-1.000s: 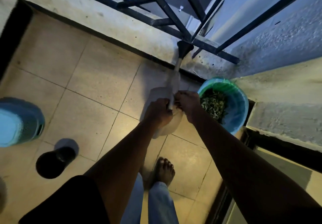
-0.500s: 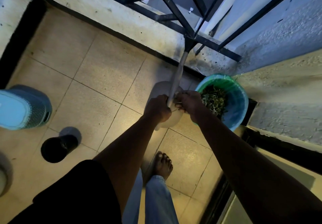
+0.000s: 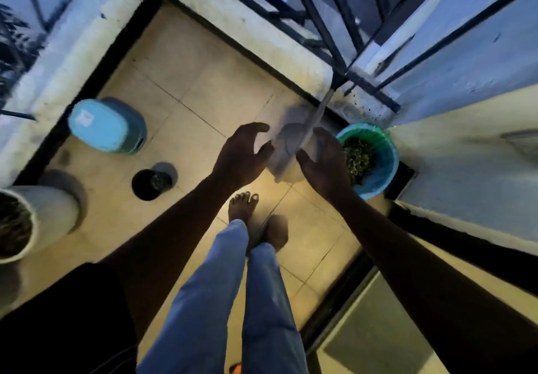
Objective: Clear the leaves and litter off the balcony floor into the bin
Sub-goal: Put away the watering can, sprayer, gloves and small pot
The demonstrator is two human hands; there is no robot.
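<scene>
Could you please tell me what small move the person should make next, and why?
Probably draw both hands away: the left hand and right hand are open beside the dustpan, whose handle leans against the railing, and the leaves lie in the bin.

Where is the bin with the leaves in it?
In the head view the bin stands on the floor at the right, tucked in the corner below the railing, just beyond the right hand.

left grip point(image 3: 243, 152) open-fingered, right grip point(image 3: 323, 158) spread
</scene>
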